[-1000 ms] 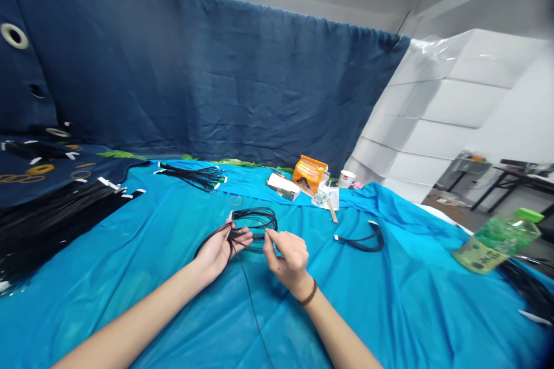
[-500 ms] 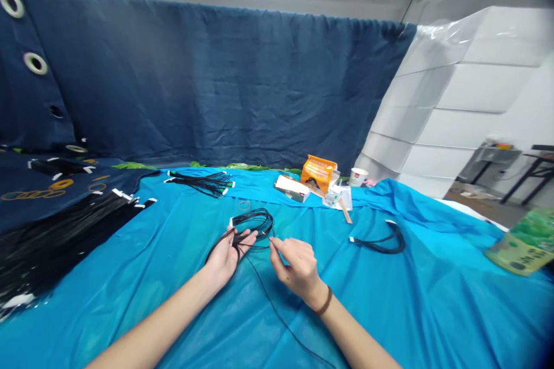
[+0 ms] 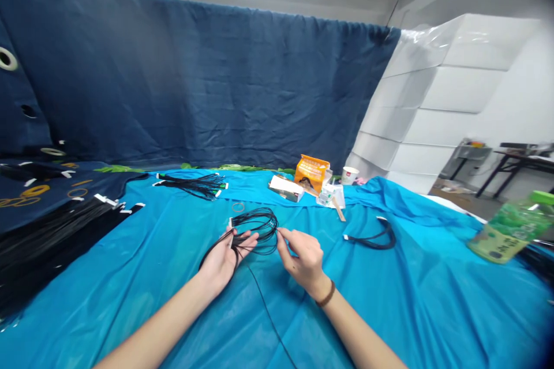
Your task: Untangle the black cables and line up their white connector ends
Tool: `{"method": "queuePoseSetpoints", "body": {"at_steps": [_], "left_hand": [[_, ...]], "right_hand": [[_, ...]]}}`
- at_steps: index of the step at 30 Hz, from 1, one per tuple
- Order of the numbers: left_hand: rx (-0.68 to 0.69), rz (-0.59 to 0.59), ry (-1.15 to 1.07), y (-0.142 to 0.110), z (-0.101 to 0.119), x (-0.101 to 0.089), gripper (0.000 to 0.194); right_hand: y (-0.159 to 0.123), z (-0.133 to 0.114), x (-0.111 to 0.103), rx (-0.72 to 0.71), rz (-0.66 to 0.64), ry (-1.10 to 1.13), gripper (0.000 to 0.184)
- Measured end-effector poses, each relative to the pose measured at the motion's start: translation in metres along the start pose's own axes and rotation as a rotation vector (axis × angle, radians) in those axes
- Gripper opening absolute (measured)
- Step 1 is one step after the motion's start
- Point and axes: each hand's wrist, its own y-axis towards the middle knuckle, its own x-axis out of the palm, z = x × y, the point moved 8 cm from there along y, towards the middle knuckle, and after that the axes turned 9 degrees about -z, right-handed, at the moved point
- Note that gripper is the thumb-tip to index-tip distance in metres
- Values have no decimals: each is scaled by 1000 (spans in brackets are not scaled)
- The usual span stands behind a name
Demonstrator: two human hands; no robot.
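Observation:
My left hand (image 3: pixel 225 256) lies palm up on the blue cloth (image 3: pixel 173 277) with its fingers closed on a coiled bundle of thin black cords (image 3: pixel 256 225) that have white end tags. My right hand (image 3: pixel 303 258) sits just right of the coil, its thumb and forefinger pinched on one black cord (image 3: pixel 266 308) that trails down toward me over the cloth. A brown band circles my right wrist.
A big heap of black cords (image 3: pixel 52 236) lies at the left, a smaller bundle (image 3: pixel 193 183) behind, another coil (image 3: pixel 372 237) to the right. An orange packet (image 3: pixel 310 173), a white box (image 3: pixel 284 187), a paper cup (image 3: pixel 348 175) and a green bottle (image 3: pixel 504 233) stand around. A dark blue curtain (image 3: pixel 194 81) hangs behind.
My right hand has shifted slightly right and up along the coil, still pinching the single cord. The left hand keeps its hold. The view has swung a little.

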Motion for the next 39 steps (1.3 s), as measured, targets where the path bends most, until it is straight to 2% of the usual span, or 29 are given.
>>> {"method": "queuePoseSetpoints", "body": {"at_steps": [3,6,12,17,20,25,29,33,36,39], "left_hand": [[0,-38,-2,1,0,2,11],[-3,-61,10,-1,2,4,10],[-84,-115,54,-7,-5,11,6],[-89,-155,43,-6,-7,16,6],[-35,-137,9,-5,0,16,7],[18,-55,-34,-4,8,10,9],[41,-29,-42,-3,10,8,12],[40,-13,-50,-2,9,5,14],[40,0,-53,0,9,2,15],[40,-6,-43,0,10,2,14]], "right_hand": [[-1,1,0,6,0,13,15],[-3,5,-5,45,58,13,19],[-2,16,-18,148,151,-74,17],[1,20,-23,172,162,-108,16],[-1,18,-17,141,134,-96,16],[-6,13,2,62,8,-35,18],[-6,12,5,30,-31,-7,20],[-4,28,9,161,-116,8,26],[-7,42,8,270,-97,29,28],[-9,47,8,311,-87,47,28]]}}
